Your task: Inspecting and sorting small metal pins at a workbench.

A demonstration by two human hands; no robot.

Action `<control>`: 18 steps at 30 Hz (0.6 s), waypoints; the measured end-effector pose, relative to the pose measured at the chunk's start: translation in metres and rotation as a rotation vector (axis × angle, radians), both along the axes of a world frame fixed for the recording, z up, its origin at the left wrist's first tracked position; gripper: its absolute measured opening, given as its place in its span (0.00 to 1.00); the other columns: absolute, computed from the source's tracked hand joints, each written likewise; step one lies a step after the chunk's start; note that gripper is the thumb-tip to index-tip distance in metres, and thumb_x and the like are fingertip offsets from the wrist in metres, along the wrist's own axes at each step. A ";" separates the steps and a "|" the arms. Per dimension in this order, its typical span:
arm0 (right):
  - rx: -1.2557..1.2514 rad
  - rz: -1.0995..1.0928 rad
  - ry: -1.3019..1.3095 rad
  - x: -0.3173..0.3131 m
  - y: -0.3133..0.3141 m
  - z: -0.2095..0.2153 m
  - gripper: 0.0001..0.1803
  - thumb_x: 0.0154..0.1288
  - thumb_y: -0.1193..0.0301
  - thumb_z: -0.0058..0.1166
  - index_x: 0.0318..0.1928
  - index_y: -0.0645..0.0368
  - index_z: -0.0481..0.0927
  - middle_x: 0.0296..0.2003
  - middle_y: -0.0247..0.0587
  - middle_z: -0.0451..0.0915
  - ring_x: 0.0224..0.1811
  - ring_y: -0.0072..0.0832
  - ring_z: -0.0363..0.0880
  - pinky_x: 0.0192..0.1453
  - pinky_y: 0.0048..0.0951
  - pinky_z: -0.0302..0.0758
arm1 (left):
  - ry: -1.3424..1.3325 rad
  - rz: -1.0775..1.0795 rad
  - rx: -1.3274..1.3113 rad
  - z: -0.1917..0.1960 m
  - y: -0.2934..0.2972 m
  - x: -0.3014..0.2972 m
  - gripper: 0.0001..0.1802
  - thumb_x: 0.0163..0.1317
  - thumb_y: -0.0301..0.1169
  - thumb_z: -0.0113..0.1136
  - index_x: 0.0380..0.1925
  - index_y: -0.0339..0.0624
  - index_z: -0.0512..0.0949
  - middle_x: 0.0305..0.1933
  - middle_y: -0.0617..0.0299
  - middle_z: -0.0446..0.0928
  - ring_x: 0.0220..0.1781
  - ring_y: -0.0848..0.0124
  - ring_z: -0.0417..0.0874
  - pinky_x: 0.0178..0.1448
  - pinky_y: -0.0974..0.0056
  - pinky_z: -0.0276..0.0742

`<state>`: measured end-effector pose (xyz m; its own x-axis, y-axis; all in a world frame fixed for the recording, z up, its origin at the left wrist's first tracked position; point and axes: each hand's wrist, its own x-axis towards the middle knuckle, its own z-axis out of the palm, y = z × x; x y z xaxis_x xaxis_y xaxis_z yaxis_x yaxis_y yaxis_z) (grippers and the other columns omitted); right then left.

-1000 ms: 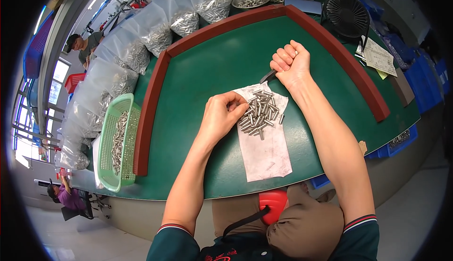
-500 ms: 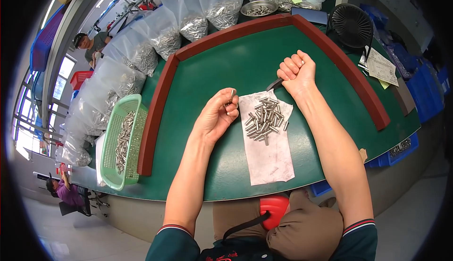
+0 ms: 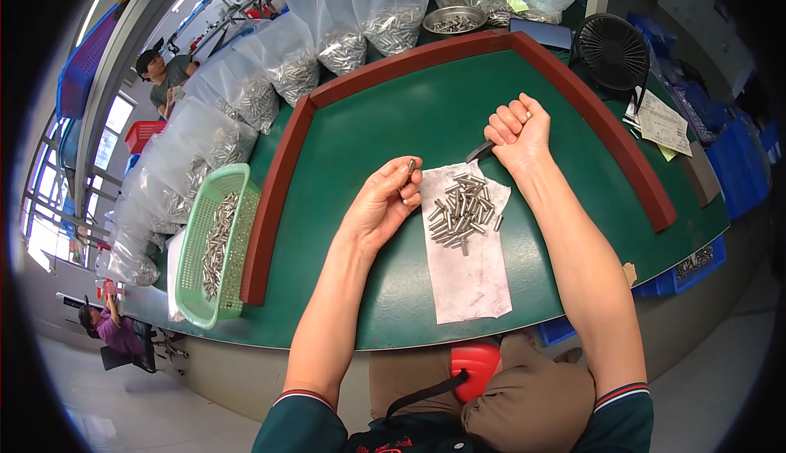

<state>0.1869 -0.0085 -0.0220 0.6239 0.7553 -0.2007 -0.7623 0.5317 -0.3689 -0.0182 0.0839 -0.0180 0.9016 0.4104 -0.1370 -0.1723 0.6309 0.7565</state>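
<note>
My left hand (image 3: 385, 203) is raised a little above the green table top (image 3: 426, 117) and pinches one small metal pin (image 3: 411, 165) between thumb and fingers. To its right a heap of several metal pins (image 3: 462, 212) lies on a white sheet of paper (image 3: 471, 269). My right hand (image 3: 517, 129) rests as a fist just beyond the paper's far corner, closed on a dark thin tool (image 3: 480, 151) whose tip points at the paper.
A green mesh basket (image 3: 214, 244) with pins stands left of the red-brown table rim (image 3: 278, 183). Clear bags of metal parts (image 3: 246, 92) line the far left. A metal bowl (image 3: 454, 19) and black fan (image 3: 612, 47) stand behind. Two other people sit at far left.
My left hand has lifted off the heap of pins and turned, holding one pin up. My right fist has stayed beside the paper.
</note>
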 end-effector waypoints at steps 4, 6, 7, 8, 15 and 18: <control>-0.005 -0.002 -0.004 0.001 0.000 -0.003 0.22 0.62 0.64 0.35 0.10 0.48 0.51 0.07 0.27 0.46 0.09 0.20 0.40 0.13 0.24 0.42 | 0.011 0.022 -0.022 0.011 -0.007 0.001 0.09 0.61 0.32 0.50 0.33 0.37 0.72 0.30 0.62 0.71 0.25 0.80 0.64 0.31 0.74 0.63; -0.007 0.000 -0.006 0.001 0.002 -0.001 0.22 0.62 0.64 0.34 0.11 0.48 0.50 0.07 0.27 0.46 0.08 0.20 0.40 0.13 0.24 0.41 | 0.051 0.081 0.001 0.015 -0.008 0.000 0.10 0.62 0.34 0.49 0.29 0.38 0.72 0.26 0.65 0.70 0.23 0.80 0.63 0.28 0.76 0.61; -0.011 0.001 -0.010 0.000 0.002 0.000 0.22 0.62 0.63 0.33 0.11 0.48 0.50 0.07 0.27 0.46 0.08 0.20 0.40 0.13 0.24 0.41 | 0.111 0.024 0.158 0.011 -0.002 -0.004 0.11 0.61 0.35 0.51 0.27 0.38 0.72 0.23 0.67 0.68 0.21 0.81 0.62 0.26 0.76 0.59; -0.011 -0.002 -0.011 0.001 0.002 -0.001 0.22 0.62 0.63 0.33 0.11 0.48 0.50 0.07 0.27 0.46 0.08 0.20 0.40 0.13 0.24 0.41 | 0.168 -0.035 0.313 0.013 -0.002 -0.003 0.12 0.60 0.36 0.53 0.25 0.38 0.71 0.20 0.69 0.67 0.20 0.82 0.61 0.25 0.76 0.57; 0.008 0.014 -0.014 0.001 0.002 -0.004 0.22 0.61 0.62 0.35 0.11 0.48 0.50 0.07 0.27 0.46 0.08 0.20 0.40 0.13 0.24 0.41 | 0.489 -0.042 1.326 0.015 -0.021 0.000 0.08 0.50 0.26 0.57 0.31 0.35 0.76 0.13 0.65 0.63 0.16 0.78 0.61 0.23 0.69 0.60; 0.006 0.015 -0.018 0.001 0.001 -0.001 0.22 0.61 0.62 0.35 0.11 0.48 0.50 0.07 0.27 0.46 0.08 0.20 0.40 0.13 0.24 0.41 | 0.447 -0.023 1.405 0.019 -0.027 0.002 0.08 0.50 0.25 0.56 0.31 0.35 0.76 0.12 0.64 0.64 0.16 0.76 0.62 0.23 0.69 0.61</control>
<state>0.1881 -0.0072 -0.0230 0.6159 0.7657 -0.1853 -0.7637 0.5224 -0.3794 -0.0162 0.0567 0.0014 0.9004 0.4256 0.0905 0.2345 -0.6499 0.7229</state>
